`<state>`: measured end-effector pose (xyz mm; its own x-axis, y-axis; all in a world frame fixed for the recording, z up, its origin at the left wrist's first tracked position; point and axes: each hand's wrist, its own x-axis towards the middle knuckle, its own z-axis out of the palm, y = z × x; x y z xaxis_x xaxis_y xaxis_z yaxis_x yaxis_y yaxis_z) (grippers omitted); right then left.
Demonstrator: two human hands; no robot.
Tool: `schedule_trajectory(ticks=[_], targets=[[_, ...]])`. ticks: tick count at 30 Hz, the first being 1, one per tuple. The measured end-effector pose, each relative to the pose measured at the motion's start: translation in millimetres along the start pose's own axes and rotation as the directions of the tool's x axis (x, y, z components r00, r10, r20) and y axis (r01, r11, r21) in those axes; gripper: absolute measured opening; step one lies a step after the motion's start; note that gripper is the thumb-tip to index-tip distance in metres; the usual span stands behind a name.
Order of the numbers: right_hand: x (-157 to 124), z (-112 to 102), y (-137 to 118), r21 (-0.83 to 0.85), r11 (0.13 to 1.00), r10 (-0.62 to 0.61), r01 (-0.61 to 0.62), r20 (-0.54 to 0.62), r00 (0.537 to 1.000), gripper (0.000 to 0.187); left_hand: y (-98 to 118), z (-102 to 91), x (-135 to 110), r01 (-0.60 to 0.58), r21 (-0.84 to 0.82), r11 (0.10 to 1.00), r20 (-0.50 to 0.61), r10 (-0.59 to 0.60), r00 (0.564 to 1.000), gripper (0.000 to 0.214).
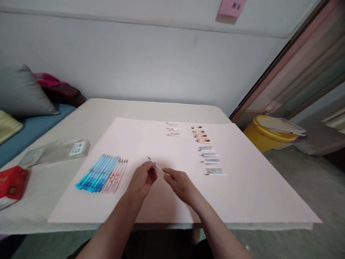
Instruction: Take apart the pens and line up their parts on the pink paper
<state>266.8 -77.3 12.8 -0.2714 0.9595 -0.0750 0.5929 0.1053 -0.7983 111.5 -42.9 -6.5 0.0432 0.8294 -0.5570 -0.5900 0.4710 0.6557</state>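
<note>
My left hand and my right hand meet over the middle of the pink sheet. Between them they hold a slim white pen refill, its dark tip pointing up and left. My left fingers pinch it along its length, and the right fingers close on its near end. Left of my hands, blue pens lie side by side with clear reddish-patterned pens. On the right, white refills with dark tips lie beside small grey patterned pieces and brown patterned pieces. Further back are several pale pieces with refills.
A clear plastic bag and a red packet lie on the table's left side. A grey cushion rests beyond them. To the right, a yellow bucket stands on the floor. A white wall rises behind the table.
</note>
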Motion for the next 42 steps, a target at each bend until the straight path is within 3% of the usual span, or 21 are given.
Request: schedule_trajectory(ticks=[6,11,14,22,33,42], targets=[[2.1,-11.4,4.0,0.185,0.965,0.195,-0.184,-0.045,0.980,0.024,15.9,-4.8,4.0,-0.058,-0.061,0.996,-0.071,0.053,0.996,0.011],[10.0,-8.2,9.8,0.315,0.938,0.209,-0.147,-0.174,0.962,0.016,-0.1,3.9,-8.3,0.044,0.098,0.994,0.103,-0.054,0.993,0.010],[13.7,-1.9,14.8,0.321,0.936,0.216,-0.148,-0.187,0.958,0.018,-15.3,11.7,-16.6,0.088,0.154,0.984,0.177,-0.115,0.978,0.009],[10.6,5.1,16.1,0.174,0.984,0.087,-0.048,-0.223,0.971,0.019,-31.6,14.3,-18.8,0.051,0.187,0.981,0.202,-0.089,0.975,0.019],[5.8,5.1,4.0,-0.142,0.989,0.035,-0.037,-0.017,0.999,0.023,-38.4,13.0,-14.5,-0.055,0.211,0.976,0.187,0.015,0.982,0.021],[6.9,2.6,8.9,-0.133,0.991,0.001,-0.001,-0.002,1.000,0.021,-38.4,8.7,-11.6,-0.080,0.307,0.949,0.140,0.038,0.989,0.018]])
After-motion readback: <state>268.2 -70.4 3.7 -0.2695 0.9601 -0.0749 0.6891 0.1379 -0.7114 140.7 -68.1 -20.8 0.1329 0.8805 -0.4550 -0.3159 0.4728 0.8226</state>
